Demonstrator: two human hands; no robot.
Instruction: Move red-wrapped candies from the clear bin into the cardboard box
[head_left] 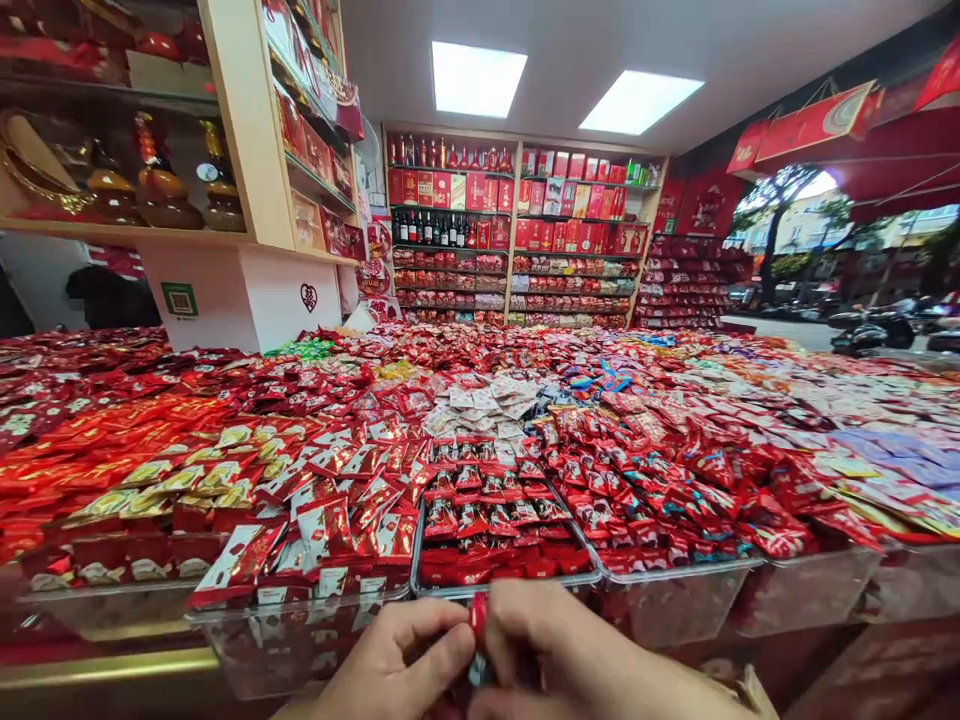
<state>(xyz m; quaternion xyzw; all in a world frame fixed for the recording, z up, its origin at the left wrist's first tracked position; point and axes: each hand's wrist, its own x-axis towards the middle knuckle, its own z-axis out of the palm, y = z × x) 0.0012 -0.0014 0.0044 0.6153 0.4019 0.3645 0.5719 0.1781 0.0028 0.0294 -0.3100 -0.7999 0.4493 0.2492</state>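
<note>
A small red wrapped packet (478,612) is pinched upright between my two hands at the bottom centre. My left hand (416,655) grips its left side with thumb and forefinger. On the other side, the curled fingers of my right hand (551,640) close on it, slightly blurred. Most of the packet is hidden by the fingers. Just beyond my hands stands a clear plastic bin (504,582) with rows of similar red packets (480,518) in it.
More clear bins line the counter front, such as the left one (259,640) heaped with red-and-white packets (322,530) and the right one (679,600). A white pillar (274,290) rises at the left. Stocked shelves (517,230) stand behind, and a street opens at the right.
</note>
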